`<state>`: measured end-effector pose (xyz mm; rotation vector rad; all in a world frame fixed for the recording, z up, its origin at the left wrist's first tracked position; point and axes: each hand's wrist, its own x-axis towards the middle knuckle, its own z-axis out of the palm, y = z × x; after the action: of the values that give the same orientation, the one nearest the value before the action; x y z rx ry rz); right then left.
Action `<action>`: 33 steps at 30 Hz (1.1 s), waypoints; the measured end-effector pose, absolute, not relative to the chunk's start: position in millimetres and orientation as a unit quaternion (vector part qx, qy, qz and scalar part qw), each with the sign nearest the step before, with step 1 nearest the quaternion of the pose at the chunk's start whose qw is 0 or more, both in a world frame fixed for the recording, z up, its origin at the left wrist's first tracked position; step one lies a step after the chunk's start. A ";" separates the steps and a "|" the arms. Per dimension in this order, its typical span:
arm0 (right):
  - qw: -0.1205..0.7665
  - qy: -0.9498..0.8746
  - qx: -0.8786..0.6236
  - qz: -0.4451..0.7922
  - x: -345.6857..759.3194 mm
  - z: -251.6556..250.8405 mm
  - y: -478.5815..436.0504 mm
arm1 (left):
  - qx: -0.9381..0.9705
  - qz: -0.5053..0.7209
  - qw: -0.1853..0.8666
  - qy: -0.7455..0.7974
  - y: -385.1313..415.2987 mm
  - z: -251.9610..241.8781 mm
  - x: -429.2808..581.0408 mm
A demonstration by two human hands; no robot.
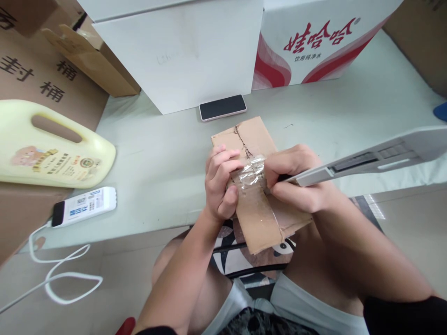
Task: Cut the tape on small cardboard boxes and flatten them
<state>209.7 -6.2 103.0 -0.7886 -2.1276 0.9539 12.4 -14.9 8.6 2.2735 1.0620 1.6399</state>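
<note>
A flattened piece of brown cardboard [256, 223] lies slanted over the table's front edge, with a wrinkled patch of clear tape [252, 171] across its middle. My left hand [221, 181] grips the cardboard's left side, its fingers curled on top beside the tape. At the right side of the tape, my right hand [296, 177] is closed in a pinch at the cardboard; what sits between its fingertips is hidden. A grey-white flat object with a slotted part [377, 156] extends right from that hand, and its near end is hidden by the fingers.
A phone [222, 108] lies behind the cardboard, before a white box [188, 56] and a red-and-white printed box [314, 46]. On the left are a yellow jug [52, 149], a white device [85, 206] with a cable [59, 274], and brown boxes [28, 83].
</note>
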 end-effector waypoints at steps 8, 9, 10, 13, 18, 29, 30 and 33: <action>0.340 -0.815 -0.308 0.355 213.6 99.0 -10.7 | 0.752 0.551 0.088 0.351 -15.3 10.0 13.5; 0.345 -0.809 -0.316 0.356 214.2 99.0 -12.1 | 0.752 0.550 0.088 0.352 -15.4 10.0 13.5; 0.353 -0.803 -0.326 0.353 214.8 98.6 -13.5 | 0.753 0.549 0.087 0.352 -15.6 9.9 13.5; 0.389 -0.787 -0.349 0.329 216.2 93.4 -17.3 | 0.755 0.546 0.079 0.354 -16.1 10.2 13.2; 0.438 -0.695 -0.420 0.385 216.9 75.8 -21.0 | 0.759 0.535 0.071 0.364 -17.9 10.9 12.6; 0.453 -0.590 -0.401 0.535 212.3 78.2 -14.6 | 0.660 0.599 0.123 0.436 -18.8 -11.9 21.3; 0.458 -0.599 -0.391 0.529 209.7 79.5 -11.2 | 0.657 0.605 0.119 0.433 -16.0 -10.6 18.8; 0.458 -0.628 -0.379 0.502 201.2 81.5 3.1 | 0.651 0.612 0.112 0.435 -5.9 -4.1 7.9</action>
<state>201.2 3.1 81.5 -0.9338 -1.5480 1.2372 7.9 -5.9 -4.1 1.9118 1.2765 1.7968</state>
